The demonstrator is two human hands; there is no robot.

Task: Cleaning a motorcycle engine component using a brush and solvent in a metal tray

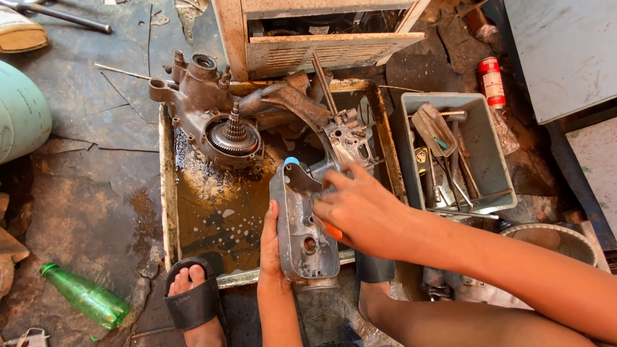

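My left hand (271,247) grips the near left edge of a grey metal engine cover (302,222), held upright over a shallow metal wash tray (168,199). My right hand (357,209) presses against the cover's inner face, closed on a small orange-handled tool (333,231); most of that tool is hidden by the fingers. In the tray's far part rests a dirty engine crankcase (212,109) with a gear cluster (233,132). Brown, foamy liquid (218,212) fills the tray's bottom.
A grey plastic bin (485,138) of tools stands to the right of the tray. A red spray can (491,80) lies beyond it. A green bottle (87,297) lies at lower left. My sandalled foot (193,299) rests at the tray's near edge. A louvred metal box (321,45) stands behind.
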